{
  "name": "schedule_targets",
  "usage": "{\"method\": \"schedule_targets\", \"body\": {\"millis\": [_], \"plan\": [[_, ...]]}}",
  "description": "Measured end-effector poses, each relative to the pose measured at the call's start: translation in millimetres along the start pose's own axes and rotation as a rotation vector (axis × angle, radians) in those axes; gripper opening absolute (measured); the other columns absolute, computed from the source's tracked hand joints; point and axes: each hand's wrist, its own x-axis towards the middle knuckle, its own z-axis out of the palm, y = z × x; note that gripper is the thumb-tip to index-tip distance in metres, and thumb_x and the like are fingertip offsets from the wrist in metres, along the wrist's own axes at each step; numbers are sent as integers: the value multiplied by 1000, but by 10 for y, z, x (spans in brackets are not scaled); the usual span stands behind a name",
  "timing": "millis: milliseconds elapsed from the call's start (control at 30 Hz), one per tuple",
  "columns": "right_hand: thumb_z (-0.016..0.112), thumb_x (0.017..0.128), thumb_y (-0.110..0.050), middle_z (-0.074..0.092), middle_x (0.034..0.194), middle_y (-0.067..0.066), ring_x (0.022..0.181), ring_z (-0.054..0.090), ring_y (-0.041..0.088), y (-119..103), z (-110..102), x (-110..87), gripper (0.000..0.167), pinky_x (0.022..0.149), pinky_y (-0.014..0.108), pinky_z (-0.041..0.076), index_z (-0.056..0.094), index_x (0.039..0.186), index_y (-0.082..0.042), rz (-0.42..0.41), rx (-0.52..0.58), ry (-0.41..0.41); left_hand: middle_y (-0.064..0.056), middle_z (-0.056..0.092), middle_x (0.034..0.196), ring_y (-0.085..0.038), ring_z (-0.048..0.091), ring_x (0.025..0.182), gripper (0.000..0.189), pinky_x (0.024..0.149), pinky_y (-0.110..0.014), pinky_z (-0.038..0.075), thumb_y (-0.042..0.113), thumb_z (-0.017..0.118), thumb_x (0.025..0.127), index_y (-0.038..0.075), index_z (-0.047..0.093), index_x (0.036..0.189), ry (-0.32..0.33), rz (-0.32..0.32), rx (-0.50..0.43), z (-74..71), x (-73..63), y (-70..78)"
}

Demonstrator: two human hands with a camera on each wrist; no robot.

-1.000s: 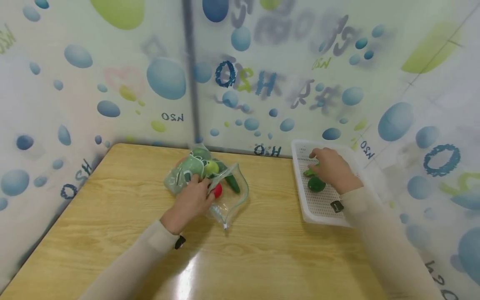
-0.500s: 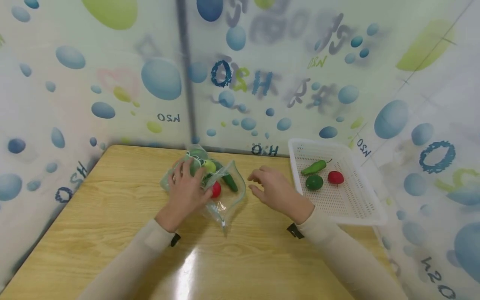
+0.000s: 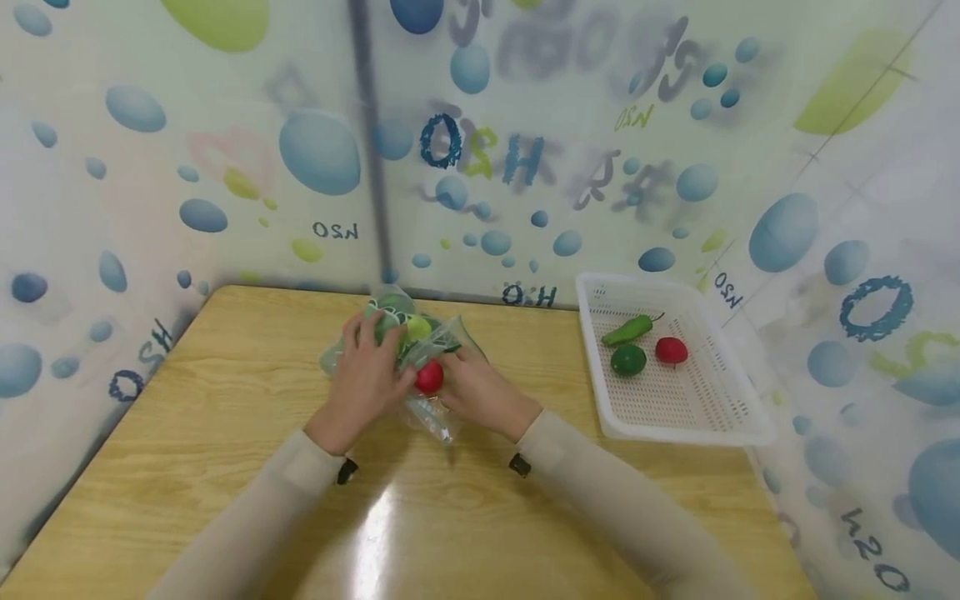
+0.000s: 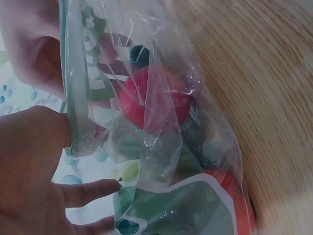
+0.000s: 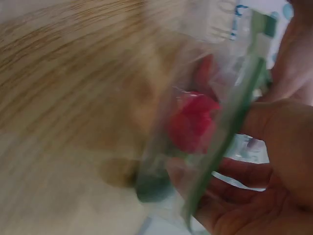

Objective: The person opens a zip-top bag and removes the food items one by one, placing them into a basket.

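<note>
A clear zip bag (image 3: 429, 419) with green print lies on the table, packed with vegetables. My left hand (image 3: 362, 367) rests spread over its left part, with the thumb by the zip edge in the left wrist view. My right hand (image 3: 483, 390) reaches in at the bag's mouth from the right; its fingers lie behind the green zip strip (image 5: 230, 122) in the right wrist view. Near its fingertips sits a round red vegetable (image 3: 430, 377). A light green round item (image 3: 417, 328) shows above it. In the right wrist view a dark green end (image 5: 154, 191) shows low in the bag.
On the right stands a white perforated basket (image 3: 652, 423). It holds a green pepper (image 3: 628, 330), a dark green oval vegetable (image 3: 628, 361) and a red radish-like vegetable (image 3: 671, 351). A patterned wall backs the wooden table (image 3: 247, 400).
My right hand has moved left from the basket to the bag and into its mouth. The red vegetable in the basket has come into view. My left hand has spread its fingers over the bag.
</note>
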Motion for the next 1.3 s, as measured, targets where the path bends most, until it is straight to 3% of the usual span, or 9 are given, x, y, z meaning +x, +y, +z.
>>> {"method": "schedule_targets", "body": {"millis": [133, 233, 467, 633, 800, 1300], "plan": [[86, 107, -19, 74, 152, 20, 140, 75, 31, 18, 127, 98, 60, 123, 42, 61, 60, 158, 1, 33, -29, -7, -42, 47, 171, -68, 42, 159, 60, 97, -83, 63, 21, 80, 101, -4, 66, 154, 28, 29, 4, -8, 4, -7], [86, 108, -23, 76, 146, 19, 133, 79, 28, -1, 198, 142, 59, 116, 39, 65, 58, 154, 1, 90, 1, -36, -43, 48, 169, -69, 45, 157, 60, 97, -82, 64, 19, 80, 100, -5, 66, 154, 35, 41, 9, -16, 3, -3], [90, 104, -20, 75, 144, 19, 135, 78, 30, -19, 283, 188, 61, 113, 37, 67, 55, 149, 1, 81, 92, -3, -43, 45, 171, -69, 43, 158, 63, 103, -81, 63, 18, 81, 98, -4, 66, 155, 5, 28, 25, -27, -2, 5], [93, 103, -27, 70, 147, 18, 138, 74, 30, -17, 268, 173, 63, 115, 38, 66, 57, 149, -2, 79, 43, -10, -42, 42, 173, -68, 39, 161, 65, 109, -81, 60, 21, 82, 99, -4, 65, 156, -22, 26, 32, -6, -3, 8], [93, 103, -30, 68, 149, 20, 135, 73, 31, -24, 230, 138, 64, 114, 40, 67, 59, 151, -4, 86, 8, -18, -43, 44, 171, -69, 42, 158, 61, 108, -79, 62, 22, 82, 98, -6, 68, 150, -16, 40, 64, 11, 0, 9], [95, 101, -26, 63, 158, 19, 144, 69, 30, -3, 160, 74, 68, 120, 43, 64, 58, 155, -7, 109, 46, -37, -43, 44, 172, -70, 43, 158, 56, 108, -79, 62, 24, 82, 97, -7, 72, 142, -15, 40, 84, 19, -3, -10]]}}
